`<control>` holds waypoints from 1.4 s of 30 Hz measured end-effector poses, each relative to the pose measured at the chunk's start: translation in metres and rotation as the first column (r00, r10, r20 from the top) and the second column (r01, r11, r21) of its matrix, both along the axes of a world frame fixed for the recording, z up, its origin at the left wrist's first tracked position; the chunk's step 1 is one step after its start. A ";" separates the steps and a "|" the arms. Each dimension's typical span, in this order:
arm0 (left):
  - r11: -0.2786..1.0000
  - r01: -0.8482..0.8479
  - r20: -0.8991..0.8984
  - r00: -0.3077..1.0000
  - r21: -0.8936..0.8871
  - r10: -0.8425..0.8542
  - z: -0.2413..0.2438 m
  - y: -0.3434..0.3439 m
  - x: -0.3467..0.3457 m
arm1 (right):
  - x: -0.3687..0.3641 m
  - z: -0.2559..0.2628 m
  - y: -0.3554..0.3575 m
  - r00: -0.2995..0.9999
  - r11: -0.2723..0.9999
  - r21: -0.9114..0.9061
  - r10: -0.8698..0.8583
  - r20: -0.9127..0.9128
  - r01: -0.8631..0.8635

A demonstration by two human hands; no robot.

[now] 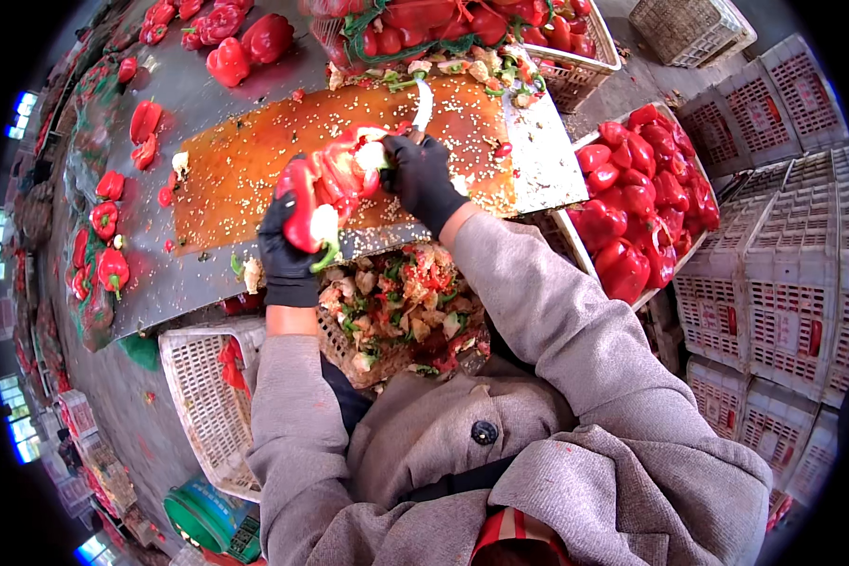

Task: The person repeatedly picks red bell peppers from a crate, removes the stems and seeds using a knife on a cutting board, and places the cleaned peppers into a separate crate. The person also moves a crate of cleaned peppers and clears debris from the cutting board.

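My left hand, in a black glove, holds opened red bell pepper flesh above the near edge of the orange-brown cutting board. A pale core with a curved green stem hangs at its lower side. My right hand, also gloved in black, grips a small knife, its curved blade pointing away from me. The fingers of that hand also touch the pepper beside a second pale core. Whether the pepper is one piece or several is unclear. Pale seeds are scattered over the board.
Whole peppers lie on the metal table. Below its near edge, a crate holds cores and scraps. A crate of red peppers stands at right, near stacked white crates. At lower left are a plastic basket and green bucket.
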State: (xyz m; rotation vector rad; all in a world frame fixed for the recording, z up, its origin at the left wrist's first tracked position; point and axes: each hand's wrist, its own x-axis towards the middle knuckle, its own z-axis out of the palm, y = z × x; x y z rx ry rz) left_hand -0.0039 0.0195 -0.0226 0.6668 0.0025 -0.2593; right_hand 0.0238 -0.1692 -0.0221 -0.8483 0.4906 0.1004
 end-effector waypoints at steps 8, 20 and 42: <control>0.645 0.248 0.004 0.932 0.723 -0.362 0.036 -0.020 0.009 | 0.013 -0.012 -0.005 0.942 0.960 0.119 -0.272 0.198 0.253; 0.985 0.159 0.000 0.987 -0.064 -0.159 0.024 -0.004 0.011 | -0.039 0.048 0.012 0.530 0.635 -0.769 0.677 0.511 -0.071; 0.836 0.369 0.289 0.920 -0.406 -0.266 0.026 0.009 0.015 | -0.044 0.079 -0.002 0.619 0.772 -0.534 0.614 0.489 -0.344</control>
